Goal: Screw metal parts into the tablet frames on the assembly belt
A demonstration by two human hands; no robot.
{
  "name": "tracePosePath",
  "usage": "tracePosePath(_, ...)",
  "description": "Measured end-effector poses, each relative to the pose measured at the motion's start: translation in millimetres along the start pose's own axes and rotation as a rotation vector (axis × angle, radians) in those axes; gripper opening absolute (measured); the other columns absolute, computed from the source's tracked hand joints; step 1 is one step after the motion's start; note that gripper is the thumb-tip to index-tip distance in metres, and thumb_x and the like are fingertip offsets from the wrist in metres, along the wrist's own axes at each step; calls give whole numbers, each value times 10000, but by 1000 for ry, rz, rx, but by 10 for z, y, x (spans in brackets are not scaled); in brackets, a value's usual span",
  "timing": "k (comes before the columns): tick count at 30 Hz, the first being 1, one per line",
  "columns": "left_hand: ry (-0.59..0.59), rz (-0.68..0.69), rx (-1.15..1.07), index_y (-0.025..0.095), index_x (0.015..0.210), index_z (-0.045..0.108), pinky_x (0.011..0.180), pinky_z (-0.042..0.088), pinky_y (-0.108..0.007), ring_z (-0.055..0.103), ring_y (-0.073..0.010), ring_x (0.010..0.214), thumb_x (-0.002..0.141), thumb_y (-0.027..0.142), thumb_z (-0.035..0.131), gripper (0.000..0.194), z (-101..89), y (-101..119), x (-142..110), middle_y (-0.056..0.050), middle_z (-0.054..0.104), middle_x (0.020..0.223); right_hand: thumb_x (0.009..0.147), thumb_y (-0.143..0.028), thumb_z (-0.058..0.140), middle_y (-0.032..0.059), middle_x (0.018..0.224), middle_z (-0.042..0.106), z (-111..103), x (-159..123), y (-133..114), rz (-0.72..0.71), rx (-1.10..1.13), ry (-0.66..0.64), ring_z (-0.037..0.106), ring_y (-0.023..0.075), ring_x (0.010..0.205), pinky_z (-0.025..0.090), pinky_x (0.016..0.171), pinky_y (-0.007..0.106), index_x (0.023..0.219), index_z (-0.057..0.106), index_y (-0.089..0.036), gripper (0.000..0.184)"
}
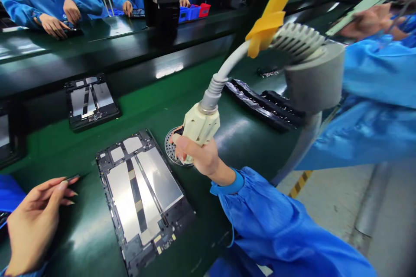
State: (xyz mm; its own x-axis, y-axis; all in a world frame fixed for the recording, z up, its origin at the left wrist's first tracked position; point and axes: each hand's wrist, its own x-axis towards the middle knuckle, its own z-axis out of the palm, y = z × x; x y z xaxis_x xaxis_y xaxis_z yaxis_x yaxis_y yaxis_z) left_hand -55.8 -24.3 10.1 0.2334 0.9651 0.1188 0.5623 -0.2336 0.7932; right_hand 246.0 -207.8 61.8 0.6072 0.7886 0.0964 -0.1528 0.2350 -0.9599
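Right grip (195, 153): yours, at 6 o'clock, closed round a cream plastic hose nozzle (200, 126).
Left grip (34, 220): yours, at 8 o'clock, narrow on slim black tweezers (72, 178).
Between: a silver-and-black tablet frame (143, 199) on the green table (208, 220).

The left hand (32, 220) sits low at the edge of the view, its long, slender fingers (55, 186) stretched out to the right and slightly parted. The right hand (195, 156) is raised and curled in a firm grip, thumb on top, above a narrow bright blue knit cuff (227, 186) and a loose, shiny bright blue sleeve (269, 220).
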Motion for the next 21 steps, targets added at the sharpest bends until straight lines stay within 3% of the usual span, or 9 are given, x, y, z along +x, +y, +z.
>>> tracePosePath(4, -22, -66, -131, 257, 995, 705, 562, 587, -305, 672, -204, 712, 722, 513, 773, 381, 7, 89, 41, -16, 770, 970, 762, -554, 792, -18, 497, 505, 12, -11, -11, 17, -26, -73, 451, 112, 421, 370, 408, 265, 570, 553, -201, 468)
tracePosePath(8, -68, -99, -267, 156, 960, 672, 545, 543, -267, 642, -176, 675, 680, 542, 775, 488, 109, 246, 103, -100, 752, 944, 656, -598, 865, -37, 473, 507, 36, -50, 5, 47, 27, 28, 436, 113, 377, 347, 365, 247, 695, 625, -202, 465)
tracePosePath(14, -130, -68, -342, 142, 873, 701, 431, 311, -218, 419, -87, 441, 688, 558, 730, 456, 431, 366, 354, 3, 564, 571, 689, -585, 808, 15, 397, 448, 4, -34, -137, -156, 60, 94, 435, 154, 364, 360, 382, 317, 696, 765, -230, 358)
tracePosePath(17, -161, -56, -378, 141, 832, 708, 482, 335, -229, 453, -98, 504, 672, 513, 736, 406, 539, 371, 392, -21, 609, 628, 689, -569, 776, 23, 385, 439, -2, -56, -212, -229, 52, 98, 433, 161, 362, 368, 391, 327, 687, 779, -233, 336)
tracePosePath(21, -218, -42, -401, 134, 750, 691, 590, 390, -251, 514, -122, 610, 658, 457, 741, 340, 577, 359, 353, -48, 657, 713, 698, -561, 782, -10, 410, 458, 37, -90, -177, -204, 37, 104, 443, 151, 384, 385, 422, 297, 713, 759, -222, 340)
